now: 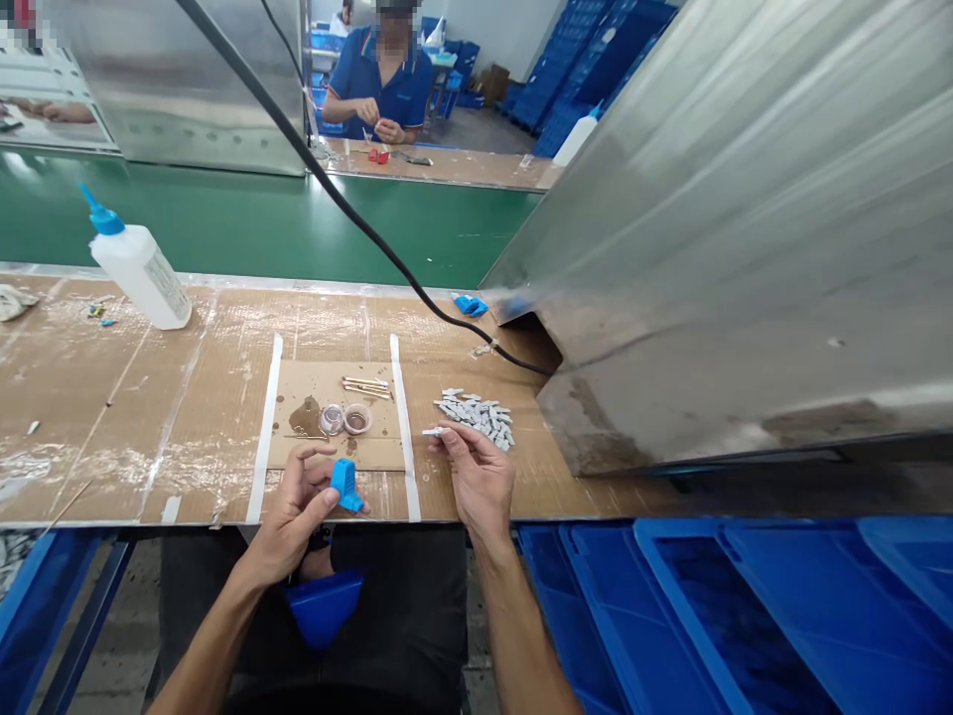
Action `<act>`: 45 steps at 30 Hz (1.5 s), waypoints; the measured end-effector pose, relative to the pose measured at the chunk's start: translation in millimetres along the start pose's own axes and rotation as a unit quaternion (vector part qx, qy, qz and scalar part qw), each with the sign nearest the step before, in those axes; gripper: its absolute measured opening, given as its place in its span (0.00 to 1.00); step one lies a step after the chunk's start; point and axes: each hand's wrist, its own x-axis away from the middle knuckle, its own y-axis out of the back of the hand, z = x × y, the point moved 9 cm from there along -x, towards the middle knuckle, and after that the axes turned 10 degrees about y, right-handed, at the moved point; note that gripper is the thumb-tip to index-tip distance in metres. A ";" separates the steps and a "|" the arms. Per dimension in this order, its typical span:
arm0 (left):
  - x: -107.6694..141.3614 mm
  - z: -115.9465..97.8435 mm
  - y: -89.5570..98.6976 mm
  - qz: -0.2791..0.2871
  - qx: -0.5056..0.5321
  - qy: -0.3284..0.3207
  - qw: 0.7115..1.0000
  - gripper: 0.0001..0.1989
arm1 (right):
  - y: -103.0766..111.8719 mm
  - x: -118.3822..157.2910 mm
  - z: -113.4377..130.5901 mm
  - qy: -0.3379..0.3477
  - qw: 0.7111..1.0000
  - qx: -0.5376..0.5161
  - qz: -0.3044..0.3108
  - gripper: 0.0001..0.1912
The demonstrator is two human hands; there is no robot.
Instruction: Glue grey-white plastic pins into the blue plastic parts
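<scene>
Near the bench's front edge, my left hand is closed on a small blue plastic part with ridges on its upright side. To the right, my right hand pinches a small light-grey piece between thumb and fingers, its end pointing left. Just behind that hand lies a pile of similar grey pieces, partly covered by it. Between and beyond the hands, a taped-down cardboard sheet bears two small round pots and several cotton swabs. Dark wet stains mark the cardboard around the pots.
A white squeeze bottle with a blue cap stands at the left. A black cable hangs across the view to a large metal housing at the right. Blue crates sit below the bench. A co-worker sits beyond the green belt.
</scene>
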 end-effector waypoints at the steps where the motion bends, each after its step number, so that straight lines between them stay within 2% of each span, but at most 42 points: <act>1: -0.2 1.7 -0.5 -0.003 -0.014 0.012 1.000 0.17 | 1.0 0.6 2.4 0.009 1.000 0.011 -0.003 0.13; 5: -0.2 6.4 -5.2 0.009 -0.044 0.041 0.998 0.13 | 0.1 5.0 20.8 0.037 0.996 0.082 -0.030 0.15; 7: 0.8 6.9 -6.8 0.018 -0.043 0.043 0.998 0.12 | -8.9 6.2 38.3 0.065 0.989 0.127 -0.033 0.15; 10: 2.8 5.9 -6.2 0.024 -0.053 0.035 0.998 0.13 | -43.6 5.4 73.7 0.170 0.965 0.197 0.037 0.10; 13: 4.1 5.1 -3.5 0.017 -0.061 0.026 0.998 0.14 | -83.7 7.5 101.0 0.284 0.917 0.249 0.127 0.04; 15: 4.6 4.3 -2.5 0.012 -0.058 0.021 0.998 0.14 | -101.5 7.3 107.1 0.313 0.900 0.258 0.160 0.03; 18: 5.3 2.8 -4.5 0.018 -0.074 0.014 0.997 0.13 | -121.1 6.4 105.7 0.320 0.891 0.260 0.191 0.03; 22: 7.1 1.5 -6.4 0.025 -0.110 0.005 0.994 0.12 | -139.1 10.6 101.7 0.346 0.871 0.277 0.214 0.03; 33: 6.6 -2.1 -5.6 0.021 -0.157 -0.016 0.987 0.11 | -149.4 15.8 95.9 0.381 0.846 0.281 0.243 0.02; 37: 7.9 -2.3 -4.2 0.012 -0.158 -0.020 0.987 0.11 | -151.5 15.3 97.1 0.380 0.846 0.281 0.247 0.03; 39: 8.0 -3.9 -2.7 0.003 -0.154 -0.027 0.988 0.12 | -146.8 13.1 98.2 0.360 0.860 0.278 0.230 0.03; 42: 6.9 -5.0 -1.6 -0.011 -0.126 -0.028 0.992 0.11 | -124.0 7.1 95.5 0.270 0.917 0.244 0.162 0.04; 45: 5.2 3.1 -4.0 -0.010 -0.015 0.009 1.000 0.12 | -94.1 11.5 93.3 0.187 0.960 0.193 0.084 0.06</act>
